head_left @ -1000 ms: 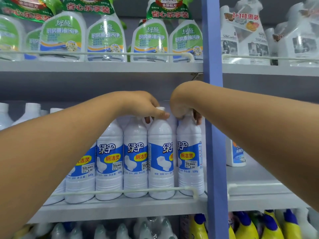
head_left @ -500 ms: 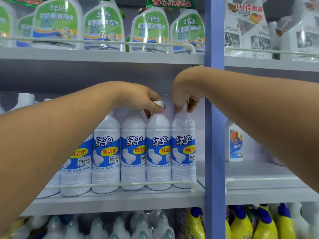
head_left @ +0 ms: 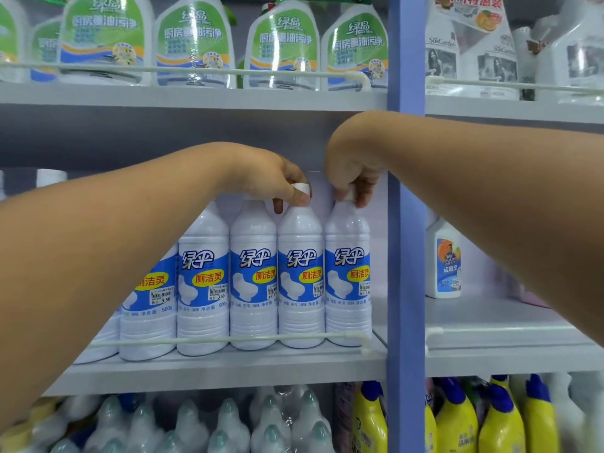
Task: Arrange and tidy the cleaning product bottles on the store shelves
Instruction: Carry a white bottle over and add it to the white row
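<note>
Several white toilet-cleaner bottles with blue labels stand in a row on the middle shelf (head_left: 209,371) behind a white rail. My left hand (head_left: 271,178) pinches the white cap of the second bottle from the right (head_left: 300,276). My right hand (head_left: 353,168) grips the cap of the rightmost bottle (head_left: 348,273), which stands beside the blue upright post (head_left: 405,256). Both bottles are upright with their labels facing me. The caps are mostly hidden by my fingers.
Green-labelled spray bottles (head_left: 192,40) fill the shelf above. A single small white bottle (head_left: 444,259) stands on the right-hand shelf section. Yellow bottles with blue caps (head_left: 500,420) and clear-wrapped bottles (head_left: 228,426) sit on the shelf below.
The two rightmost bottles have been turned so their labels face front and line up with the row. Both hands stay on the caps.
</note>
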{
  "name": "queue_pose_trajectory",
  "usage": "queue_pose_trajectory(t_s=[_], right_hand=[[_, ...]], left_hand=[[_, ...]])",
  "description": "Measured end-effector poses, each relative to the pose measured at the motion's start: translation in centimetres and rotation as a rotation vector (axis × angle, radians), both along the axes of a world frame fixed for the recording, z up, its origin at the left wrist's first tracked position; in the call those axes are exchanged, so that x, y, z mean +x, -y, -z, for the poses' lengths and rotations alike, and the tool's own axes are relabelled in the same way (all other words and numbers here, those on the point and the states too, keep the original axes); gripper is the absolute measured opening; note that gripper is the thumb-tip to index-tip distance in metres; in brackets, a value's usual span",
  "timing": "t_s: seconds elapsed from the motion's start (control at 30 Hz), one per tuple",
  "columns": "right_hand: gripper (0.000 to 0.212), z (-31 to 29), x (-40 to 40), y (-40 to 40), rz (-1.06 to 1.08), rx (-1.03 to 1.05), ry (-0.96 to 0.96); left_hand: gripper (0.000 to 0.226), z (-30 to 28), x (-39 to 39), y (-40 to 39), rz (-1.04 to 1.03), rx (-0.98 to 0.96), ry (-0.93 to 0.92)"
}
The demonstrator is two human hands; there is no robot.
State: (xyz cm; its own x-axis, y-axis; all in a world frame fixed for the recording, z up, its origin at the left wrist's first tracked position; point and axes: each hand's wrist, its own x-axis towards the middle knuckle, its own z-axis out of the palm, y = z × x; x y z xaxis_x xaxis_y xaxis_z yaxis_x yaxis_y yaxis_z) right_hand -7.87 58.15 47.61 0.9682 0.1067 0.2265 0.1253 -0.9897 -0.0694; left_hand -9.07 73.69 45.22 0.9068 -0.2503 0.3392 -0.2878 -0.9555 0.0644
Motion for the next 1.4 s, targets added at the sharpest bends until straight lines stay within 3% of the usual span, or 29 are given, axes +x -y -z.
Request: queue_pose_trajectory(t_s=[0.23,0.43,0.6,0.73,0.97,1.23,1.4], right_hand=[[0.036,0.3,-0.5,0.1,-0.020,-0.073,0.016],[0.024,0.0,-1.0,0.0,-0.106,-0.152,0.162],[0.021,0.2,-0.7,-0.7,-0.274,0.037,0.058],[0.029,0.7,-1.1,-1.0,-0.330,-0.002,0.052],[0.031,1.4,-1.4,-1.2,-0.279,-0.040,0.180],[0.034,1.6,-1.6,-1.1,-0.276,-0.004,0.169],[0.034,1.9,-1.6,-1.0,-0.253,0.025,0.155]], left_hand=[[0.029,0.1,-0.2,0.3,-0.020,0.019,-0.010],[0.058,-0.5,-1.9,-1.8,-0.036,-0.074,0.099],[0.032,-0.2,-3.3,-4.3,-0.150,-0.030,0.034],[0.022,0.4,-3.2,-4.8,-0.130,-0.061,0.082],[0.020,0.7,-3.3,-5.2,-0.116,-0.077,0.092],[0.027,1.3,-3.6,-5.2,-0.109,-0.100,0.110],[0.033,1.8,-4.2,-7.3,-0.160,-0.298,0.200]])
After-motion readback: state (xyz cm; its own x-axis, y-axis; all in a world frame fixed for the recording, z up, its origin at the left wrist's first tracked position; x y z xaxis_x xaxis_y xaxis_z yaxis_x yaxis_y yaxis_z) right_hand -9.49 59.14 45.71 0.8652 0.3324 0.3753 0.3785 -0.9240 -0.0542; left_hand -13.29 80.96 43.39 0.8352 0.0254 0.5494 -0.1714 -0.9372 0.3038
